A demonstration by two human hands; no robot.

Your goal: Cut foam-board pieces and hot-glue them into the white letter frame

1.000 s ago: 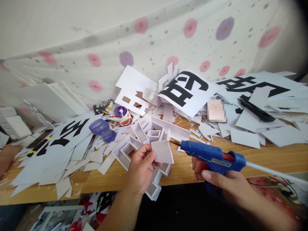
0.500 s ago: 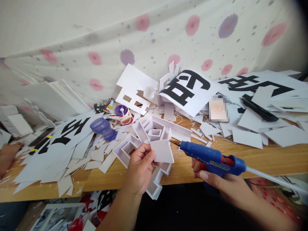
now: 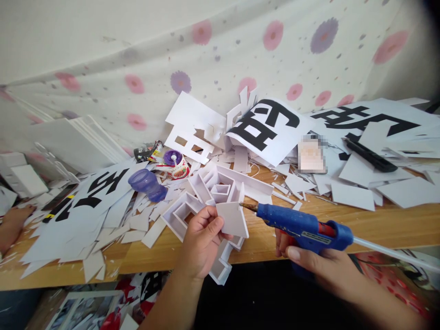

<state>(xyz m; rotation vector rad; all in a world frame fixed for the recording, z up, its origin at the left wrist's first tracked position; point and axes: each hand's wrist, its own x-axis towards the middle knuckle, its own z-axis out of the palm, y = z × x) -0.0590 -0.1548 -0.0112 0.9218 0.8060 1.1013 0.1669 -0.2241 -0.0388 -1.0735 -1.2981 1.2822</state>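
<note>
With the held piece at the middle of the dial and twelve pointing to the wall, the person's right hand [image 3: 319, 263] is coming in from four o'clock. Its fingers are wrapping around the handle of a blue glue gun [image 3: 299, 227], curled in by the red trigger, while the thumb is lying along the near side. A pale glue stick [image 3: 392, 253] is poking out of the gun's back end.

The left hand [image 3: 202, 243] is reaching up from seven o'clock, its fingers pinching the left corner of a white piece [image 3: 234, 221], thumb on the face and the others tucked behind. From three o'clock the nozzle [image 3: 249, 207] is pointing at the piece's upper right corner; I can't tell whether it is touching.

Just behind, towards eleven, a white walled shape [image 3: 201, 184] is resting on the wooden desk [image 3: 137, 263], one end jutting past the near edge. Out at nine, another person's hand [image 3: 15, 224] is resting near the scraps. A purple cup [image 3: 147, 184] is lying at ten, and a black cutter [image 3: 373, 156] is lying at two. Beyond, a printed sheet [image 3: 285, 137] is curling at one, before a flowered curtain [image 3: 220, 59].
</note>
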